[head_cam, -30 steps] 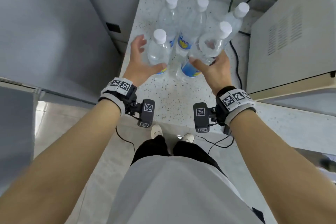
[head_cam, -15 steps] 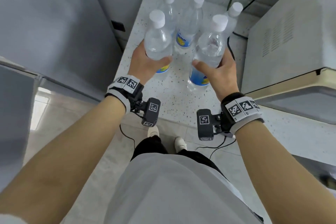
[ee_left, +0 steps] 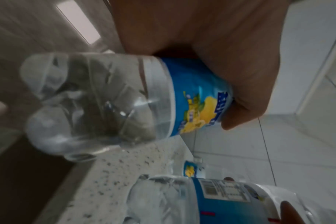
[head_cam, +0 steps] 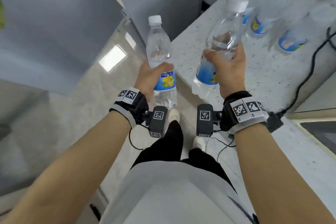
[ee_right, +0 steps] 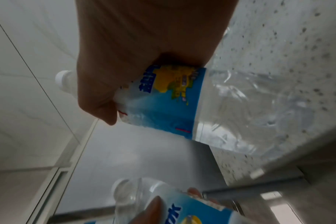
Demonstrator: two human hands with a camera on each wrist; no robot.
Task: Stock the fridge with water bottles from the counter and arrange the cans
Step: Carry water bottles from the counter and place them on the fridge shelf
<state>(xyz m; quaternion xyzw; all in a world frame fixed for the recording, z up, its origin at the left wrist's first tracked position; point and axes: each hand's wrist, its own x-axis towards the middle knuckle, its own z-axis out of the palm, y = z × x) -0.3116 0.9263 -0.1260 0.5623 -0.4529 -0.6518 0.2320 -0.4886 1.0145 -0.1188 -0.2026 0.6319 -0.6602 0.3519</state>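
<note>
- Clear plastic, blue label and white cap: the left bottle (head_cam: 161, 60) stands nearly upright at centre frame in the head view, off the counter (head_cam: 269, 78) and out over the floor.
- The left hand (head_cam: 151, 76) wraps its middle, thumb curled across the top of the label; the left wrist view shows the palm closed round the label band.
- The right hand (head_cam: 228, 71) grips the right bottle (head_cam: 220, 47) the same way, fingers round the body above the label. This bottle leans toward the upper right, its base hanging over the counter's near edge.
- Three remaining bottles (head_cam: 272, 16) stand blurred on the counter in the upper right of the frame, well apart from both hands.
- Judged from this, the step in hand is carrying the pair to the fridge, probably the grey cabinet (head_cam: 54, 29) at upper left; no open shelf or cans are visible.
- To do it well, the person should keep both grips at the labelled waist where the thin plastic is stiffest, and squeeze only lightly.
- Righting the tilted right bottle before setting it down should let it land flat.
- Both hands being full, the door likely needs to be open, or one bottle parked first.
</note>
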